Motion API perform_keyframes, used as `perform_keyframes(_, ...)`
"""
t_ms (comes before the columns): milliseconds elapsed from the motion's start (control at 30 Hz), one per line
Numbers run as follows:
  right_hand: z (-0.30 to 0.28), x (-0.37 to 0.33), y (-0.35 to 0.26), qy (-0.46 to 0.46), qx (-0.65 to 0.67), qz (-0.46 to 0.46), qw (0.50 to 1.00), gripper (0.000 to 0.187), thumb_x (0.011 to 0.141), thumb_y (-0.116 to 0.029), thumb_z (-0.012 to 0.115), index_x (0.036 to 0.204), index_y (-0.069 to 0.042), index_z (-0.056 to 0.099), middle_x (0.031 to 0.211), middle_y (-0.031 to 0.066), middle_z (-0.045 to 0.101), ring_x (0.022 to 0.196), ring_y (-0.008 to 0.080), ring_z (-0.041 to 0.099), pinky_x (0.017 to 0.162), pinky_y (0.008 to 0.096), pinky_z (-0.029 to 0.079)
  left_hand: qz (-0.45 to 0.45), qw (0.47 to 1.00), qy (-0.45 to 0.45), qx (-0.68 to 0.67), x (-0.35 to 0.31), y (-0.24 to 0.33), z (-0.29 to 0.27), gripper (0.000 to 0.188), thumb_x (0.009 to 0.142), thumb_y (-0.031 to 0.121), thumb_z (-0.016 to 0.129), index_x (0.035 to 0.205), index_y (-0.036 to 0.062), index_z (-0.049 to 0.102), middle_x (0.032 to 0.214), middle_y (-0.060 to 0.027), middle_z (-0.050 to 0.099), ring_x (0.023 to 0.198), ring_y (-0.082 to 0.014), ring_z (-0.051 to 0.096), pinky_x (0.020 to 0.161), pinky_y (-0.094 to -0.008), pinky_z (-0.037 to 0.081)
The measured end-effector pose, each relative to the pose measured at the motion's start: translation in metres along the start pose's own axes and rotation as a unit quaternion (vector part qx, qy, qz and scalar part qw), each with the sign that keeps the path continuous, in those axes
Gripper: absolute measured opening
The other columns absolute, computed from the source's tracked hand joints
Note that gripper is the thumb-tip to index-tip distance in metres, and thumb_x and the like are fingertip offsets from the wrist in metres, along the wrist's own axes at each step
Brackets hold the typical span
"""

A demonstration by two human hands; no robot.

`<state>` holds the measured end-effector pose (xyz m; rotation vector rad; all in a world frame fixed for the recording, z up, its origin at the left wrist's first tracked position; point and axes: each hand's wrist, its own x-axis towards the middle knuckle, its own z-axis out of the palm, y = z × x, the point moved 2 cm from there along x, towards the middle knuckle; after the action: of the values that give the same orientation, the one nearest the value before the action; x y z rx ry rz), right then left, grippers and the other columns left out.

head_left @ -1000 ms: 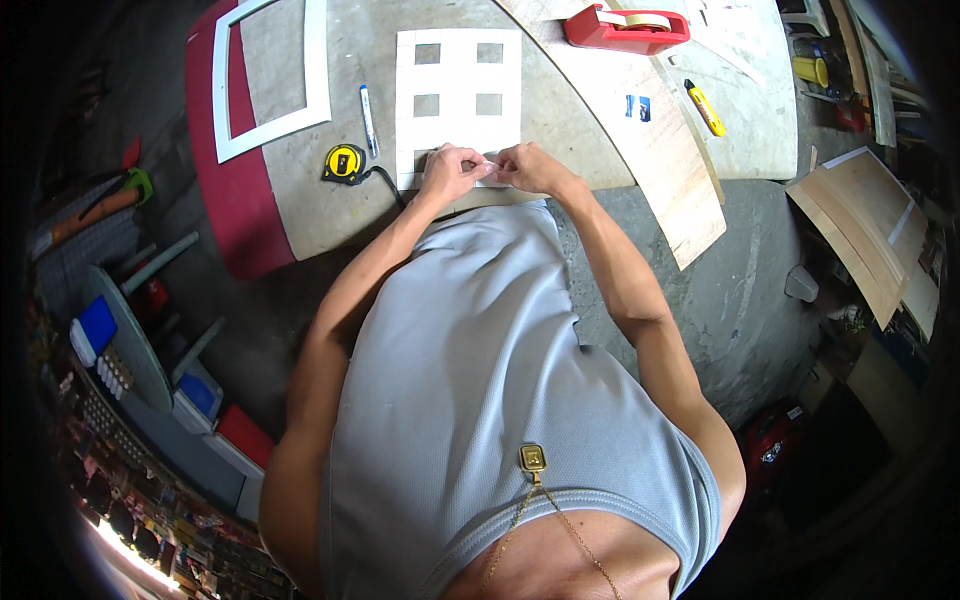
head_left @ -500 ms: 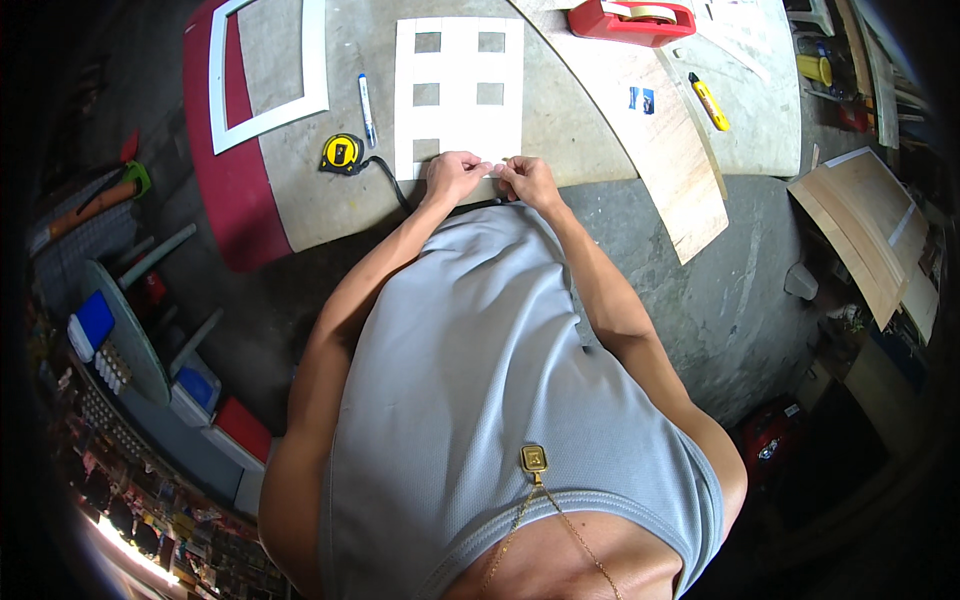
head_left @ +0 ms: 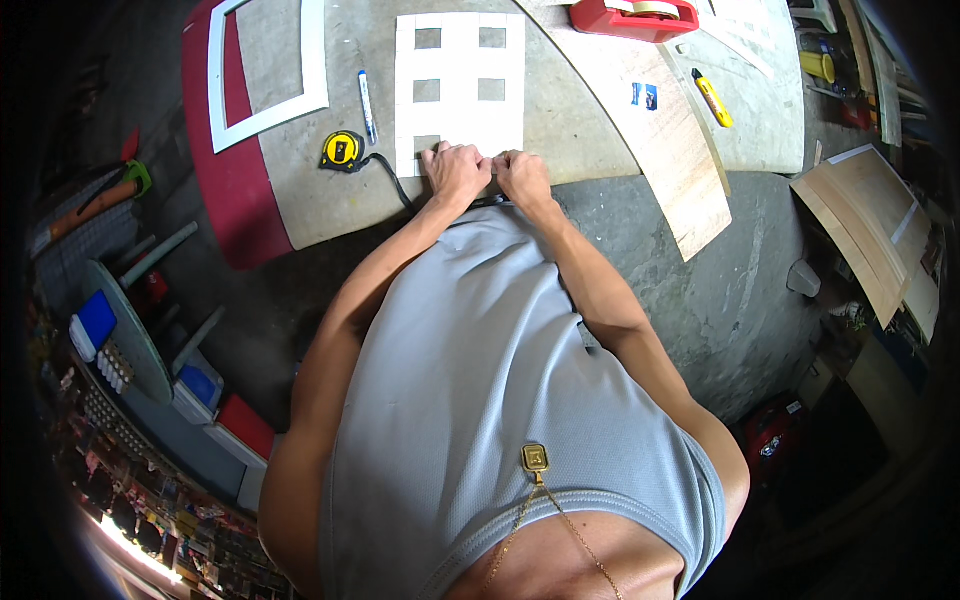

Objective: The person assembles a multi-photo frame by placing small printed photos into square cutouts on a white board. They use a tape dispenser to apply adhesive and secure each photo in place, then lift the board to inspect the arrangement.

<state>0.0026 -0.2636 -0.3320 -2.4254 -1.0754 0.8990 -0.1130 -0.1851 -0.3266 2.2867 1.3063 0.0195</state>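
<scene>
A flat white sheet (head_left: pixel 459 100) with square cutouts lies at the table's near edge. My left hand (head_left: pixel 458 175) is closed on the sheet's near edge, its bent fingers over the lowest left cutout. Right beside it, at the near right corner, my right hand (head_left: pixel 523 180) has curled fingers gripping the same edge. The two thumbs almost meet; whatever small piece may lie between them is hidden. A blue-and-white marker (head_left: pixel 367 108) and a yellow-black tape measure (head_left: pixel 343 151) lie left of the sheet.
The table (head_left: pixel 590 150) also carries a white frame (head_left: pixel 315 60), a long thin wooden strip (head_left: pixel 655 150) overhanging the near edge, a yellow cutter knife (head_left: pixel 712 98) and a red tape dispenser (head_left: pixel 634 22). Wooden panels (head_left: pixel 860 225) lean at the right; a round stool (head_left: pixel 130 330) is at the left.
My left hand has turned flatter over the sheet, its fingers reaching farther onto it. My right hand's fingers have curled in more and moved slightly left. The sheet has barely moved.
</scene>
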Motion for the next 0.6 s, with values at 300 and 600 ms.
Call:
perform_keyframes(300,-0.024,0.0,0.001,0.009,-0.017,0.037,0.999,0.031,0.08,-0.034,0.072,0.081,-0.004,0.07,0.075,0.0196,0.07,0.073,0.0369,0.069,0.07,0.0455,0.055,-0.014,0.998,0.016,-0.053,0.002,-0.016,-0.012,0.032,0.074,0.04,0.078,0.082,0.0128,0.063,0.073,-0.0046,0.067,0.08,-0.0252,0.062,0.082,-0.0437,0.035)
perform_keyframes(600,-0.028,0.007,0.008,0.009,-0.014,-0.009,1.0,0.029,0.078,-0.033,0.074,0.083,-0.005,0.069,0.074,0.0173,0.069,0.071,0.0362,0.068,0.068,0.0452,0.054,0.022,1.0,0.002,0.003,0.005,-0.015,-0.012,0.033,0.076,0.043,0.077,0.087,0.0149,0.062,0.077,-0.0026,0.067,0.082,-0.0233,0.061,0.081,-0.0417,0.031)
